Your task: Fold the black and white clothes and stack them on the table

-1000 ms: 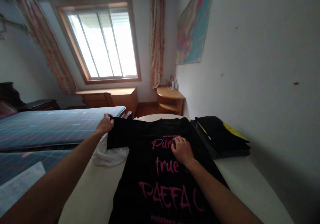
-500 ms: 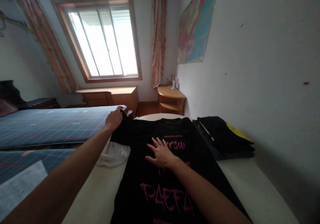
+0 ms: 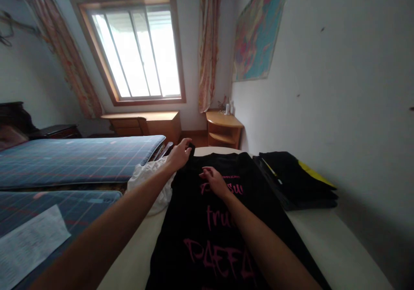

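Observation:
A black T-shirt (image 3: pixel 181 242) with pink lettering lies spread on a cream tabletop in front of me. My left hand (image 3: pixel 180 154) is closed on the T-shirt's left sleeve near the collar end, and a dark bit of cloth stands up beside its fingers. Over the upper chest print is my right hand (image 3: pixel 214 181), its fingers loosely bent and apart, with nothing seen in them. Whether it touches the cloth I cannot tell. My right forearm covers part of the lettering.
Folded dark clothes (image 3: pixel 291 178) with a yellow patch are stacked at the table's right, near the wall. A crumpled white cloth or bag (image 3: pixel 152 182) lies left of the T-shirt. Blue checked mattresses (image 3: pixel 80 156) and a printed paper (image 3: pixel 35 242) are further left.
My left hand has brought the sleeve inward to the right over the shirt. My right hand has gone from flat and spread on the print to loosely bent, slightly farther up.

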`<state>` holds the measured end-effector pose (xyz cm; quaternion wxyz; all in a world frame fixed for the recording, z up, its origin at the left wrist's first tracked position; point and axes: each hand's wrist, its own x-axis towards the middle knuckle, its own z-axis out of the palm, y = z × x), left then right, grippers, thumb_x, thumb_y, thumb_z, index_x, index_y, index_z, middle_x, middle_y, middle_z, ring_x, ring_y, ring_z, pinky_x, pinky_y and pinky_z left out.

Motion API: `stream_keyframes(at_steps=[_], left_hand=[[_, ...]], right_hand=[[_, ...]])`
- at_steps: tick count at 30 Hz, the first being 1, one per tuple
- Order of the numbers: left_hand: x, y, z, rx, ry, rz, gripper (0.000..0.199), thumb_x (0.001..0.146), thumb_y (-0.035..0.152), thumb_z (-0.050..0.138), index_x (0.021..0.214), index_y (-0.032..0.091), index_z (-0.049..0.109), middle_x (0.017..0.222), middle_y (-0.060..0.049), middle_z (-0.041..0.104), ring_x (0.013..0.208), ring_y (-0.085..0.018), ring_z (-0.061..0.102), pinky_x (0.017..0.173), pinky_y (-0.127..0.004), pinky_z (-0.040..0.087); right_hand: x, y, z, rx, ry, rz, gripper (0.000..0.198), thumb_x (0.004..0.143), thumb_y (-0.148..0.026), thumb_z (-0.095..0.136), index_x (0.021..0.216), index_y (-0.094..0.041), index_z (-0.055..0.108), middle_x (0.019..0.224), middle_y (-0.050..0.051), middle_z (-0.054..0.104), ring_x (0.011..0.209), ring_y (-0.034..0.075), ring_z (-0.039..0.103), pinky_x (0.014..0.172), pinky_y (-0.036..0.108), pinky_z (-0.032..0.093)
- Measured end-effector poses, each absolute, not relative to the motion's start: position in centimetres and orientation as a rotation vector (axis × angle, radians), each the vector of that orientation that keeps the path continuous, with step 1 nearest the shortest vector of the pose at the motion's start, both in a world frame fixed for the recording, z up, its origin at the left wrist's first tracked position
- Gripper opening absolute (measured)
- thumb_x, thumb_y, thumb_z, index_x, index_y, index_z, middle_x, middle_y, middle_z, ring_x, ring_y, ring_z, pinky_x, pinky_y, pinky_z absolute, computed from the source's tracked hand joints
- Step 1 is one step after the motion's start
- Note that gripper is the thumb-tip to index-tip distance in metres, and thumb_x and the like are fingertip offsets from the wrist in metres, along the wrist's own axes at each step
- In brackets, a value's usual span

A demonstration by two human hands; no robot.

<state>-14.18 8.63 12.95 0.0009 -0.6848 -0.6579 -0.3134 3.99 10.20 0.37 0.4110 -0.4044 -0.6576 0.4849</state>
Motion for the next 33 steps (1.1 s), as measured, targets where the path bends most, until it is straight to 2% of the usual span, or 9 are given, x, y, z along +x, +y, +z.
stream_keyframes(at_steps=[4, 9, 13, 16, 21, 25, 29, 31, 33], left_hand=[[-12.0, 6.4, 9.7, -2.359, -2.071, -1.014, 0.042, 0.096, 0.028, 0.052, 0.137, 0.024, 0.047, 0.100, -0.002, 0.076, 0.074, -0.016, 0.072, 0.078, -0.028, 0.052], [-11.7, 2.7, 5.3, -2.133, -2.071, -1.075, 0.041, 0.089, 0.018, 0.053, 0.130, 0.018, 0.052, 0.123, -0.011, 0.067, 0.110, -0.025, 0.065, 0.096, -0.038, 0.050], [-12.5, -0.3, 2.8, -2.041, -1.955, -1.091, 0.051, 0.080, 0.012, 0.054, 0.131, 0.015, 0.050, 0.130, -0.014, 0.060, 0.125, -0.028, 0.054, 0.108, -0.044, 0.043], [-13.3, -1.9, 1.8, -2.060, -1.898, -1.046, 0.057, 0.078, 0.014, 0.058, 0.134, 0.017, 0.047, 0.137, -0.013, 0.055, 0.128, -0.029, 0.051, 0.110, -0.046, 0.041], [-14.8, -2.4, 0.8, -2.094, -1.903, -0.941, 0.055, 0.082, 0.016, 0.058, 0.135, 0.020, 0.047, 0.139, -0.011, 0.055, 0.126, -0.030, 0.052, 0.106, -0.046, 0.043], [-15.7, -2.0, 0.2, -2.113, -1.943, -0.863, 0.048, 0.083, 0.007, 0.052, 0.128, 0.024, 0.056, 0.136, -0.007, 0.058, 0.122, -0.027, 0.055, 0.102, -0.044, 0.046], [-16.2, -1.9, 0.1, -2.187, -1.960, -0.818, 0.057, 0.077, -0.001, 0.049, 0.128, 0.023, 0.056, 0.135, -0.006, 0.058, 0.122, -0.025, 0.056, 0.104, -0.041, 0.045], [-16.4, -1.9, 0.3, -2.200, -1.976, -0.835, 0.052, 0.077, -0.003, 0.048, 0.121, 0.023, 0.060, 0.132, -0.005, 0.060, 0.120, -0.023, 0.057, 0.104, -0.039, 0.045], [-16.5, -2.0, 0.4, -2.203, -1.986, -0.853, 0.040, 0.080, -0.001, 0.047, 0.108, 0.022, 0.064, 0.126, -0.005, 0.063, 0.115, -0.022, 0.059, 0.103, -0.037, 0.045]], right_hand=[[5.1, 12.4, 0.2, -1.188, -1.508, 1.217, 0.045, 0.102, -0.044, 0.030, 0.131, -0.018, 0.052, 0.102, 0.011, 0.073, 0.079, 0.018, 0.072, 0.070, 0.032, 0.058], [5.0, 12.7, -0.4, -1.259, -1.591, 1.143, 0.051, 0.090, -0.031, 0.058, 0.139, -0.019, 0.050, 0.098, 0.007, 0.074, 0.077, 0.018, 0.071, 0.073, 0.033, 0.058], [4.2, 12.6, -0.3, -1.282, -1.699, 1.016, 0.033, 0.082, -0.023, 0.065, 0.114, -0.019, 0.071, 0.107, 0.007, 0.074, 0.100, 0.020, 0.069, 0.095, 0.034, 0.051], [4.0, 12.4, 0.1, -1.339, -1.735, 0.922, 0.031, 0.078, -0.019, 0.067, 0.108, -0.016, 0.074, 0.110, 0.009, 0.074, 0.107, 0.022, 0.067, 0.100, 0.032, 0.048], [4.4, 11.6, 1.0, -1.488, -1.723, 0.841, 0.044, 0.081, -0.019, 0.059, 0.124, -0.014, 0.065, 0.091, 0.007, 0.076, 0.077, 0.018, 0.072, 0.076, 0.028, 0.055], [5.1, 10.9, 1.4, -1.592, -1.800, 0.841, 0.042, 0.079, -0.018, 0.061, 0.120, -0.011, 0.068, 0.077, 0.006, 0.074, 0.059, 0.017, 0.069, 0.062, 0.027, 0.054], [5.3, 10.0, 1.8, -1.620, -1.910, 0.670, 0.039, 0.074, -0.018, 0.068, 0.113, -0.013, 0.073, 0.117, 0.017, 0.068, 0.098, 0.028, 0.069, 0.086, 0.036, 0.053], [4.9, 9.6, 2.0, -1.595, -1.974, 0.524, 0.037, 0.075, -0.021, 0.069, 0.112, -0.017, 0.074, 0.143, 0.017, 0.052, 0.125, 0.035, 0.054, 0.102, 0.044, 0.044], [4.0, 9.3, 2.1, -1.519, -2.107, 0.371, 0.037, 0.082, -0.027, 0.065, 0.116, -0.019, 0.073, 0.152, 0.015, 0.044, 0.137, 0.036, 0.040, 0.110, 0.049, 0.034]])
